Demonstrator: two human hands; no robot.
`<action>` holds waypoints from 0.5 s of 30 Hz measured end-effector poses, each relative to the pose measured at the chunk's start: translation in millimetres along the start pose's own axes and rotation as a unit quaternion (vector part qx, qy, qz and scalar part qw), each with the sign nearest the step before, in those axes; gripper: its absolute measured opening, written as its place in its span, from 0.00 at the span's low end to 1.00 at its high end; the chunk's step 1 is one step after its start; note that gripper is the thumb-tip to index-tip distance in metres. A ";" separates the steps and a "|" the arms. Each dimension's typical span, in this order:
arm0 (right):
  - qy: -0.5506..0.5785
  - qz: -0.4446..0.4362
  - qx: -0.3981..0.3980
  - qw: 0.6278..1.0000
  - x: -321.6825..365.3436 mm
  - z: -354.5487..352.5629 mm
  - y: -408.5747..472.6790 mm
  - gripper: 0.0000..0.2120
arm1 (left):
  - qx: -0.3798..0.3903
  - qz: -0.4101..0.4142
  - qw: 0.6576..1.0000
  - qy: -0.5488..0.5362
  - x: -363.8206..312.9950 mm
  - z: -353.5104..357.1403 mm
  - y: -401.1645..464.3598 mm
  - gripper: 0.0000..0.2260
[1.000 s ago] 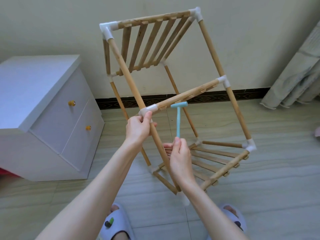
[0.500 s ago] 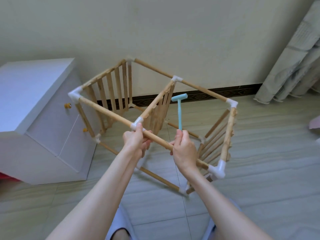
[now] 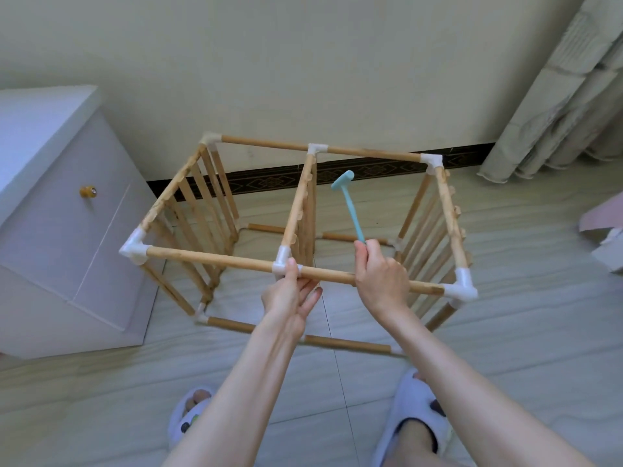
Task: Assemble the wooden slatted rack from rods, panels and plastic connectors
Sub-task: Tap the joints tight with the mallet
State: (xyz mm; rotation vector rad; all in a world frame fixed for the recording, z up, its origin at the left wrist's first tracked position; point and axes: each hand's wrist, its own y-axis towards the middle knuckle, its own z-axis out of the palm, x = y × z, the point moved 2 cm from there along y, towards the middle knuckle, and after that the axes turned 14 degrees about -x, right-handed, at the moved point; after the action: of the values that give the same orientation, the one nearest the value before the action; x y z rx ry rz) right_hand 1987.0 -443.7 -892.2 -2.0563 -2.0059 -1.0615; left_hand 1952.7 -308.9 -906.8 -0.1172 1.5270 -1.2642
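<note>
- Head view, progress: I see the rack [image 3: 303, 230] lying on its side on the floor [image 3: 505, 332], just beside the white cabinet [image 3: 67, 214]. All three slatted panels look fitted, and every corner I can make out carries a white plastic connector [image 3: 136, 248]. I judge the build nearly finished, with only seating of joints and standing it upright left.
- Head view, left hand [image 3: 290, 298]: its grip is spread, fingers straight under the near top rod [image 3: 209, 259] with the thumb against the middle connector [image 3: 282, 261].
- Head view, right hand [image 3: 381, 274]: its grip is closed round the handle of a small blue plastic hammer [image 3: 350, 207], whose head points up and away, apart from any joint. The hand sits over the same near rod; I cannot tell whether it also holds the rod.
- Head view, writing: I can read no brand, label or lettering on the rack, hammer, cabinet or slippers [image 3: 414, 409].
</note>
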 end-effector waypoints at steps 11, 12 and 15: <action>0.142 0.029 -0.013 0.989 -1.8 -21.4 4.8 0.15 | 0.051 0.345 0.845 0.406 -33.1 -26.3 -19.2 0.13; 0.143 0.026 -0.014 0.989 4.0 -30.4 -5.6 0.14 | 0.011 0.467 0.781 0.413 -42.9 -35.0 -18.1 0.12; 0.053 -0.010 0.112 0.992 19.0 -43.7 -36.2 0.12 | -0.088 0.669 0.610 0.416 -67.1 -58.4 -4.0 0.07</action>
State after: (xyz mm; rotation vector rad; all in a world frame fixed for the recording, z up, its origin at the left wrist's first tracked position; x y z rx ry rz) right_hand 1934.3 -444.6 -863.8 -1.8325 -1.9968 -0.8805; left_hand 1933.2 -230.3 -869.9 1.4417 1.7565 0.1920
